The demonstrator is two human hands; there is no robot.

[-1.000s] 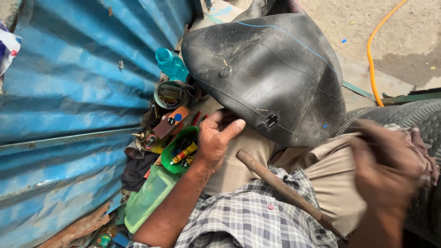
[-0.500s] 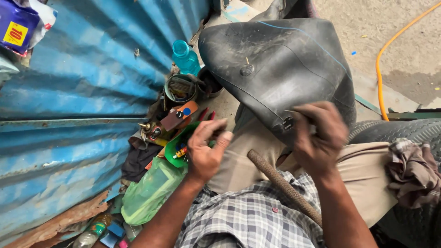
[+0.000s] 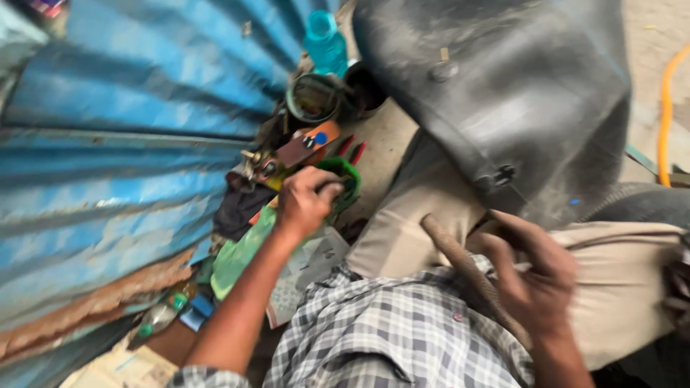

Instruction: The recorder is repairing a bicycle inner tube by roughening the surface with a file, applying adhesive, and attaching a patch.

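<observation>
Against the blue corrugated sheet point(image 3: 108, 179) on my left lies a clutter of small tools, and my left hand point(image 3: 305, 201) is curled shut over the rim of the little green tray point(image 3: 343, 179) among them. I judge it to be light, stiff plastic — easy to take by the rim, though the loose bits inside could spill. The black inner tube point(image 3: 517, 100) rests across my lap, over my knees. It looks dull, dusty and limp, with a valve stem sticking up near its top. I expect it to be floppy and grippy rather than slippery — best taken by a fold. My right hand point(image 3: 532, 280) hangs loosely open beside the wooden handle point(image 3: 460, 266), gripping nothing.
</observation>
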